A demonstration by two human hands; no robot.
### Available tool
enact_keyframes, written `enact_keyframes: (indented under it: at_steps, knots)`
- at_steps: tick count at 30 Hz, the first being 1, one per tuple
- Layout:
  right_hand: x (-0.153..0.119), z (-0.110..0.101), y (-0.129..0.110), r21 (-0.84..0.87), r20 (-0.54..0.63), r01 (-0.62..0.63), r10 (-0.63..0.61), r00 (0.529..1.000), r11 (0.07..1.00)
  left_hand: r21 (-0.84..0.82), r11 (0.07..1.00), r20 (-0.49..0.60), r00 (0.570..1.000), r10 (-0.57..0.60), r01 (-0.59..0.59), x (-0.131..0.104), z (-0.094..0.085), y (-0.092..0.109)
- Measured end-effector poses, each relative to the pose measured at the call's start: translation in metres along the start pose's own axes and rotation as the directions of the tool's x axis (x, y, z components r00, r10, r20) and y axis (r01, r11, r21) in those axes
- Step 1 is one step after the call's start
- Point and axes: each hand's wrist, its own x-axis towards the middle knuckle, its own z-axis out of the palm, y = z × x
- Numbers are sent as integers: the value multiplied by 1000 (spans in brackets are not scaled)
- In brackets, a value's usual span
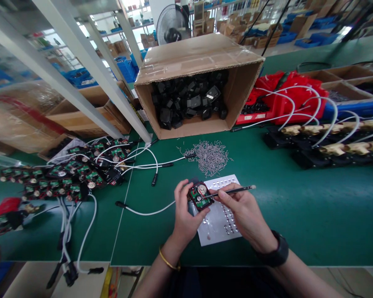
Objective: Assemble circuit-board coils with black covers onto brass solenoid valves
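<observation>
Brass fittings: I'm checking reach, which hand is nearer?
Right: the right hand is left of the fittings, on their near side; the left hand, holding the circuit unit, is farther left.

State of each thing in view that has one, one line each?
Left hand: gripping circuit unit
Right hand: gripping thin tool
Circuit unit: uncovered, board exposed
Thin tool: tip at the board
Cardboard box: open, mouth toward person
Metal pins: loose, heaped
White sheet: flat, partly covered
Fan: on or off, can't tell
</observation>
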Motion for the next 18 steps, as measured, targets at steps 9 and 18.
enact_keyframes:
  at_steps: [9,18]
  knots:
    - [3,1,4,-67,9,35,-34,999,997,-29,971,-34,971,235,-236,-2,4,-15]
    - [41,7,-50,-660,183,616,-702,688,431,130,953,-41,959,280,-273,4,2,-13]
